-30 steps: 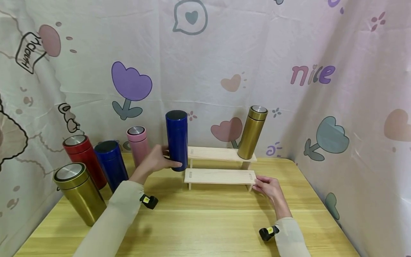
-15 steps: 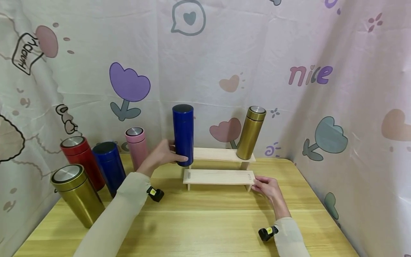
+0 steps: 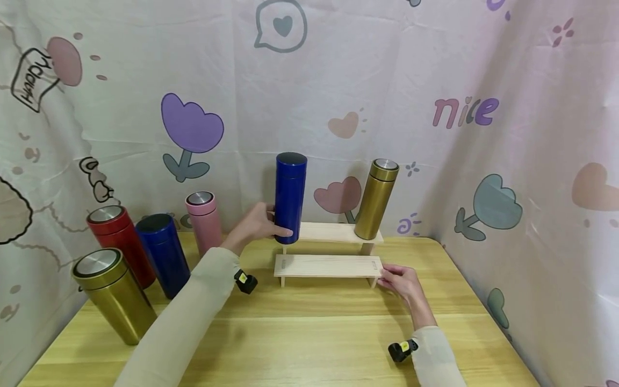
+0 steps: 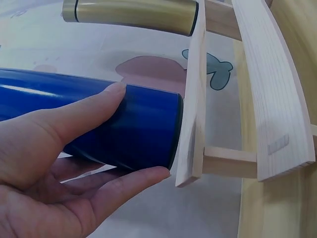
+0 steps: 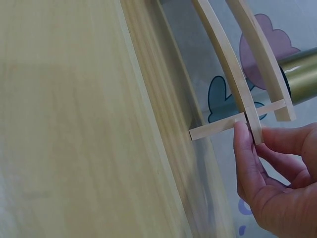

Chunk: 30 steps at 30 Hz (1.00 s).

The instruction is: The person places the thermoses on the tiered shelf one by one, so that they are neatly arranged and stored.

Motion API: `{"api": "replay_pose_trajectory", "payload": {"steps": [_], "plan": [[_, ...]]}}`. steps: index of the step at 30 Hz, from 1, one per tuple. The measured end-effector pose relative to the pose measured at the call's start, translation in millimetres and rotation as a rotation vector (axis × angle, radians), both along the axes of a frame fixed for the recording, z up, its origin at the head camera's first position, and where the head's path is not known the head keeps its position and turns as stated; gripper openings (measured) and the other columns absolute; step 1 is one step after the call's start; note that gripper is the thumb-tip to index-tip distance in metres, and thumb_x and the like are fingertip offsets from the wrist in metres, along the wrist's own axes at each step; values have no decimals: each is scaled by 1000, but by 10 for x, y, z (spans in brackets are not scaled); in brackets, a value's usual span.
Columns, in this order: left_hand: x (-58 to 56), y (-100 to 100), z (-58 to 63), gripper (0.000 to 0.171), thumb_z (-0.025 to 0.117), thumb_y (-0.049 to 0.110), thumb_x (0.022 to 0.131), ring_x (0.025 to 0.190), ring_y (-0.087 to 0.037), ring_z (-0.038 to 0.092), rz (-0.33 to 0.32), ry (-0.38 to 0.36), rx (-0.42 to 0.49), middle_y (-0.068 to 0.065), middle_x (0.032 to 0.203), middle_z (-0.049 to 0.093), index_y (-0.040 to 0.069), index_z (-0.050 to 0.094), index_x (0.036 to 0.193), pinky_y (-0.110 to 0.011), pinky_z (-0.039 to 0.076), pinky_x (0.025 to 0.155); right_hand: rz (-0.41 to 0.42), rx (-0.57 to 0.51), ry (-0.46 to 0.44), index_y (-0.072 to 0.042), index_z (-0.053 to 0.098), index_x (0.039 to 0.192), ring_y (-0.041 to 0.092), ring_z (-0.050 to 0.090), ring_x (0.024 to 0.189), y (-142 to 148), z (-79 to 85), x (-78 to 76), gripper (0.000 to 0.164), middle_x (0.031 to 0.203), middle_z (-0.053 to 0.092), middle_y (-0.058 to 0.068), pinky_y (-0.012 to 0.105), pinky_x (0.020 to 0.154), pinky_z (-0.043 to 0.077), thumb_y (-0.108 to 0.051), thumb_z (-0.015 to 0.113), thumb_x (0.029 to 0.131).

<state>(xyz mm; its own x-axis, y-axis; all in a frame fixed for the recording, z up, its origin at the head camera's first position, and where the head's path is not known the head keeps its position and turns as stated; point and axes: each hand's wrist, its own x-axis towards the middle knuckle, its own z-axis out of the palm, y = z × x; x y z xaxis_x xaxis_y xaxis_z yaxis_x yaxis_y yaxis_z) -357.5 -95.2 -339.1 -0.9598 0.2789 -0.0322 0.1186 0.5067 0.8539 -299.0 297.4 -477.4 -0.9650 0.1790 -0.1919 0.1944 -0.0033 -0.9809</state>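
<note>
My left hand (image 3: 256,223) grips the lower part of a blue thermos bottle (image 3: 291,196), thumb across its front. In the left wrist view the bottle's dark base (image 4: 177,131) sits right at the left end of the upper shelf (image 4: 194,99). The wooden two-tier stand (image 3: 329,265) rests on the table. My right hand (image 3: 401,282) pinches the right end of its lower tier, as the right wrist view shows with thumb and fingers on either side of the board (image 5: 242,94). A slim gold thermos (image 3: 377,199) stands on the upper tier's right end.
On the table's left side stand a red thermos (image 3: 121,244), another blue thermos (image 3: 164,255), a pink thermos (image 3: 204,223) and a wider gold thermos (image 3: 116,295). A patterned curtain (image 3: 290,97) hangs behind the wooden table (image 3: 309,338).
My left hand has carried the blue thermos up and to the right, from beside the stand to the upper tier's left end. The right hand keeps its hold on the stand.
</note>
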Motion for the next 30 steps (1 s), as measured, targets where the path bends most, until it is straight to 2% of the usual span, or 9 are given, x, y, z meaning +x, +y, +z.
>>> {"api": "replay_pose_trajectory", "payload": {"steps": [5,11,18,30], "plan": [[-30,94,33,75,87,18,83,114,-42,70,-26,6,3,-31,131,66,-9,50,143,-50,62,92,3,-9,4,20,46,142,10,73,75,-2,0,-1,46,94,69,10,22,73,64,6,58,100],[-72,246,40,75,87,14,83,112,-42,71,-51,20,63,-32,128,66,-11,49,142,-54,60,96,-7,-3,-2,19,48,141,12,73,78,7,-4,5,44,95,69,11,22,73,63,6,58,100],[-133,433,47,72,88,14,81,110,-39,71,-19,59,50,-29,126,69,-10,53,139,-49,59,99,-8,-12,-1,20,47,142,11,73,76,7,8,19,47,96,70,12,22,73,64,5,60,100],[-216,749,-9,69,89,12,80,115,-39,68,3,86,72,-27,129,68,-10,56,137,-50,56,105,-13,-16,7,20,48,141,10,73,76,-8,10,9,45,96,70,11,21,74,63,5,60,99]]}}
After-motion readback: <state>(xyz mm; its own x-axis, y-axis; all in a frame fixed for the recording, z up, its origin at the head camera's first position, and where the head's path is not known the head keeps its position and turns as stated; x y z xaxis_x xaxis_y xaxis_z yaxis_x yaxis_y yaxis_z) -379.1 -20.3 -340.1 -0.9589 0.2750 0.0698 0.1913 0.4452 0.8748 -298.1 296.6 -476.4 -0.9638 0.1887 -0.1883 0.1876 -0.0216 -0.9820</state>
